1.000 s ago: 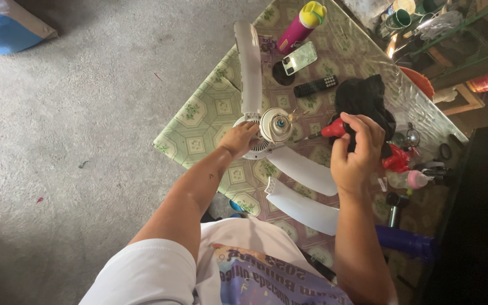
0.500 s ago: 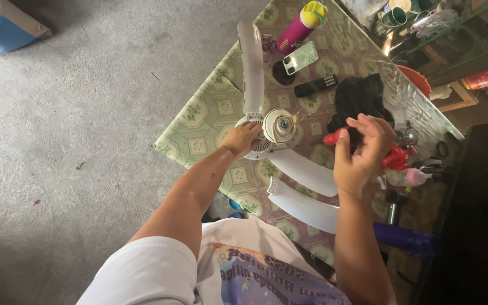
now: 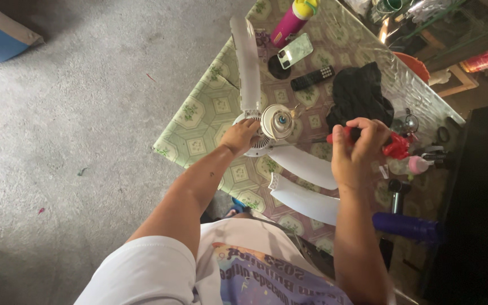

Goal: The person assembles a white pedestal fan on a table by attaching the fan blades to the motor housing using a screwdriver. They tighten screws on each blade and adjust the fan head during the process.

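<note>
1. Half a second ago the right hand (image 3: 357, 155) was spread open around the red-handled screwdriver (image 3: 340, 136); now its fingers are curled tight on the handle.
2. The left hand (image 3: 239, 137) stays pressed, fingers bent, on the white fan hub (image 3: 272, 127), near the table (image 3: 193, 144) edge.
3. A pink bottle (image 3: 289, 20) stands capped at the far end; its contents can't be told.
4. Bare floor lies left of the table.

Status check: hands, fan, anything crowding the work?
Left hand steadies fan hub. Right hand closed on red-handled screwdriver, tip toward hub. Loose blade and black cloth lie close by.
</note>
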